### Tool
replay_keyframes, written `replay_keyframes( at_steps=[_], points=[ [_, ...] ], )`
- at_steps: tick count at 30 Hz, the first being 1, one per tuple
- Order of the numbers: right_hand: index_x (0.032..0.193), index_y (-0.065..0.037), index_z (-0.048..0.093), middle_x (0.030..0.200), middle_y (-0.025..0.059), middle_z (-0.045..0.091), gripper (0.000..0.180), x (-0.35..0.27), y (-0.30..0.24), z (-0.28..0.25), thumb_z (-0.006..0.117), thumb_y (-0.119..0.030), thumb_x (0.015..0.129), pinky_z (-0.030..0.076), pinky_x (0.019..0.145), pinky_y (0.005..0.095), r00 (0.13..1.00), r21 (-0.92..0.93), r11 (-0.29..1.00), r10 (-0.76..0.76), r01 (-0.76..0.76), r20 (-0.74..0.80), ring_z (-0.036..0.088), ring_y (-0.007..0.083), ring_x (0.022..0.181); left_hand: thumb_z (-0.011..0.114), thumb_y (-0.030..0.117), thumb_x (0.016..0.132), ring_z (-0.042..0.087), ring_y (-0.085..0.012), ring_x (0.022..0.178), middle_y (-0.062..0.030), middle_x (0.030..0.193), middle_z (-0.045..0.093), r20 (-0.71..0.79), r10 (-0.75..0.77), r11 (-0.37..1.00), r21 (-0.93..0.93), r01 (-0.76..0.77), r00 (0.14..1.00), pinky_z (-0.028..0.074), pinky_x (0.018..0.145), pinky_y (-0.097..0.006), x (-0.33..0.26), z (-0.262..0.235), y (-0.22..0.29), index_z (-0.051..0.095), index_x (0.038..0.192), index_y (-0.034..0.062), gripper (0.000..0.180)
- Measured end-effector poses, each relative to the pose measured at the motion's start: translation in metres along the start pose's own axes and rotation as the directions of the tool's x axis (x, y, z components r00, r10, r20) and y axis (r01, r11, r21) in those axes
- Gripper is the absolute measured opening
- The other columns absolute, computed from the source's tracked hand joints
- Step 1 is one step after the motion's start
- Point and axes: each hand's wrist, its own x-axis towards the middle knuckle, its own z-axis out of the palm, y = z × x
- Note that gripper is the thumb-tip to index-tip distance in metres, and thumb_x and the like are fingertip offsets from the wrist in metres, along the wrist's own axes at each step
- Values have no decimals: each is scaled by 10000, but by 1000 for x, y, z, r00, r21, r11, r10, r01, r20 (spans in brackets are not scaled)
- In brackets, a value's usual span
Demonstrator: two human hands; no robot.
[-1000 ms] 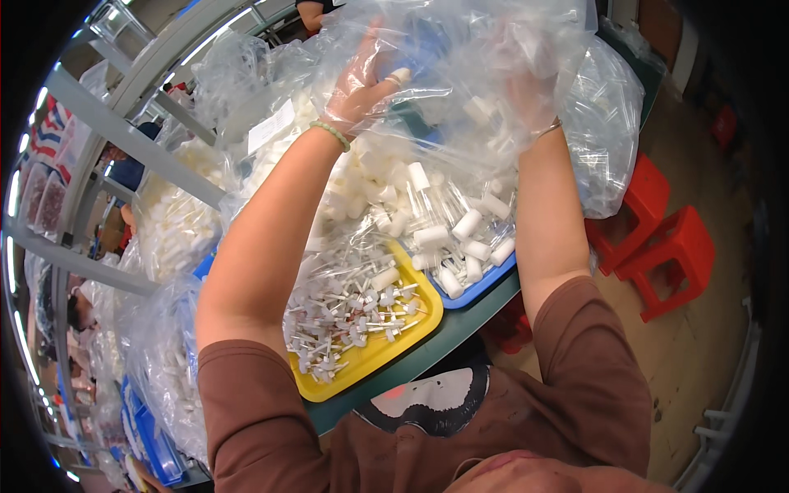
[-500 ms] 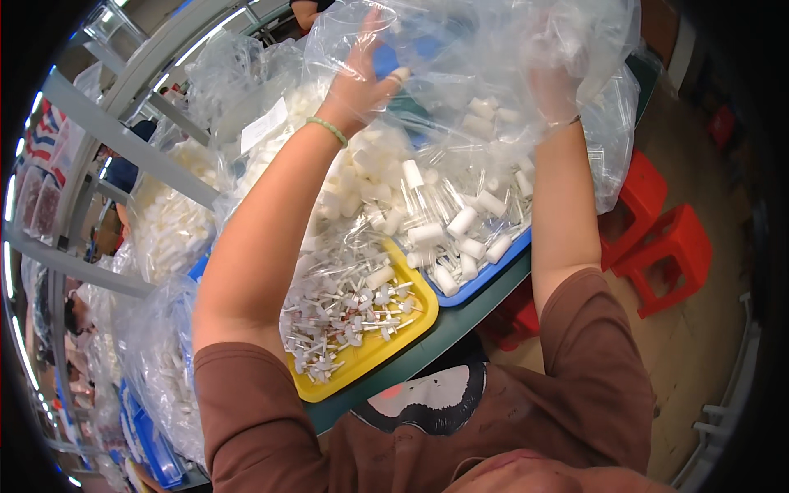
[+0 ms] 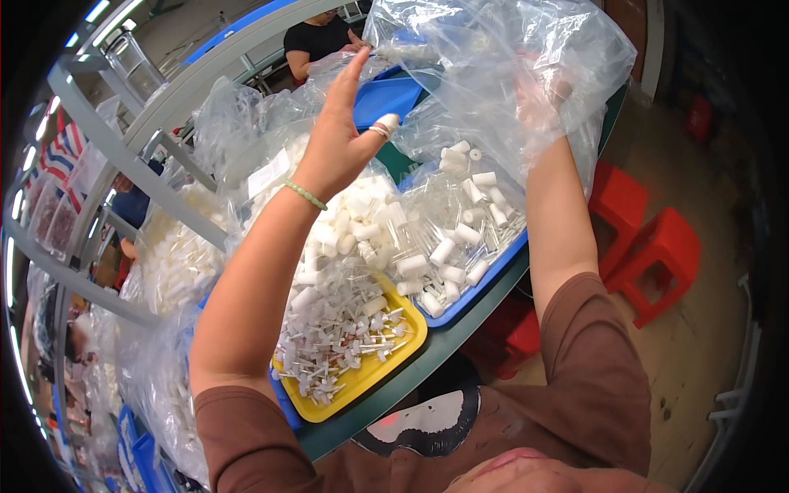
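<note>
Worktop edge: dark green worktop [image 3: 460, 337] runs closest to the person, trays sitting on it.
Yellow tray: the yellow tray [image 3: 386, 366] lies nearest, heaped with small white pump parts with thin tubes.
Blue tray: the blue tray [image 3: 481, 287] sits just beside it to the right, holding white caps and a flattened clear bag.
Left hand: the left hand [image 3: 341, 135] is raised over the trays, open with fingers stretched upward, thumb out; it grips nothing, though its fingertips are near the bag's left edge.
Right hand: the right hand [image 3: 546, 94] is up inside or behind the film; it seems to clutch the plastic, but how far it is closed I cannot tell.
Plastic bag: the large clear plastic bag [image 3: 493, 66] is held up above the blue tray, well off the worktop.
Handling: likely very light, limp and slippery, easy to tear; best gathered at the mouth, bunched film in both hands.
Far side: more filled bags [image 3: 177, 255] and a grey rack [image 3: 123, 148].
</note>
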Motion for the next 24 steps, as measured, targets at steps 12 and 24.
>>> replay_keyframes(
  at_steps=[12,24],
  points=[
    [1318,-37,501,1277,131,551,497,3,1,19,448,-383,965,467,955,348,1000,-70,998,-2,1,-10,547,248,1136,730,272,831,353,-352,1374,-216,1491,345,171,-151,989,15,150,974,312,1121,-443,-39,19,9,222,1514,68,876],
    [1319,-33,504,1283,133,556,534,-13,16,9,442,-423,959,465,963,357,999,-95,995,40,-40,0,551,258,1142,669,220,844,636,-308,1078,-218,1099,667,50,-561,812,-160,562,826,481,913,-355,16,106,-26,504,1323,9,549]
  ],
)
